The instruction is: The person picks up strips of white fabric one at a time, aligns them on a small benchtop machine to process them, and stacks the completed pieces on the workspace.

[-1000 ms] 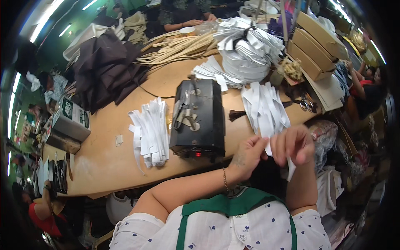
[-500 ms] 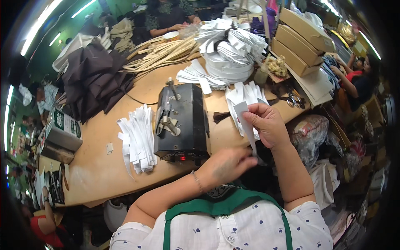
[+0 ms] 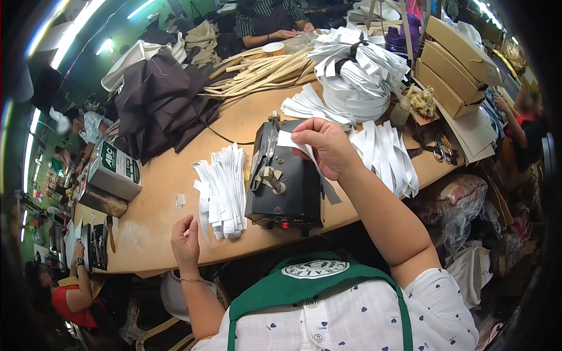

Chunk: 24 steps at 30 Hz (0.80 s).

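Observation:
My right hand (image 3: 329, 151) pinches a white strip (image 3: 286, 140) between thumb and fingers, above the black box-shaped machine (image 3: 298, 199). The strip's other end passes behind the hand and trails down the machine's right side. Metal clamp-like parts (image 3: 270, 175) stand on the machine's top, and a red light glows on its near face. Just off the table's near edge, my left hand (image 3: 185, 243) is raised with its fingers loosely bent and nothing in them. Closest to it lies a pile of white strips (image 3: 225, 196). A second pile of strips (image 3: 383, 158) lies right of the machine.
Behind the machine stands a large tied bundle of white strips (image 3: 360, 76). Dark fabric (image 3: 158, 108), beige strips (image 3: 257, 76) and a metal can (image 3: 111, 175) occupy the far left. Cardboard boxes (image 3: 448, 73) and scissors (image 3: 443, 149) sit at right. A person (image 3: 269, 29) works across the table.
My right hand has carried the strip left, over the machine. My left hand has let go of the strip's lower part and swung left to the table's near edge. The view has shifted.

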Available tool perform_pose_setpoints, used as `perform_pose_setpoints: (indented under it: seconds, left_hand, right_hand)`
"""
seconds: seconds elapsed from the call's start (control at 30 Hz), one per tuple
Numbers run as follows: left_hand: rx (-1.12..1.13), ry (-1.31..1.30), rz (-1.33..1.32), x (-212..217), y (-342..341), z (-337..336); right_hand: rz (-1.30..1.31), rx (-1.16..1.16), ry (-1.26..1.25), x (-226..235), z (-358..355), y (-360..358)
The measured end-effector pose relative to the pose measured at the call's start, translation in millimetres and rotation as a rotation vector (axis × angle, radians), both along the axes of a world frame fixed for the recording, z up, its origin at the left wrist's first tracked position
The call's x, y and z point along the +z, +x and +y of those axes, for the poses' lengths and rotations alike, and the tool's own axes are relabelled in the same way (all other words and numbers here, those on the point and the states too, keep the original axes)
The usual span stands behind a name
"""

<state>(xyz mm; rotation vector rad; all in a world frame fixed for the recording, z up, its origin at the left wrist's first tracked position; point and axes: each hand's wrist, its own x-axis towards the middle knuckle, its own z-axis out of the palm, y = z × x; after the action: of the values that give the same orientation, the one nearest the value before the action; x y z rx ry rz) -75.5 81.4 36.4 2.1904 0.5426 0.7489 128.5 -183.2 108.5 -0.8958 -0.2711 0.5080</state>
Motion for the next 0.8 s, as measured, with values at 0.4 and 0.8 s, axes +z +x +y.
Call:
perform_pose_setpoints:
  seconds: [0.4, 0.8]
  left_hand:
    - [0.205, -0.064, 0.237, -75, 19, 57]
    - [0.124, 0.121, 0.386, -75, 39, 62]
  right_hand:
    - [-0.057, 0.072, -0.041, 1, 8, 4]
    - [-0.267, -0.234, -0.142, 15, -35, -19]
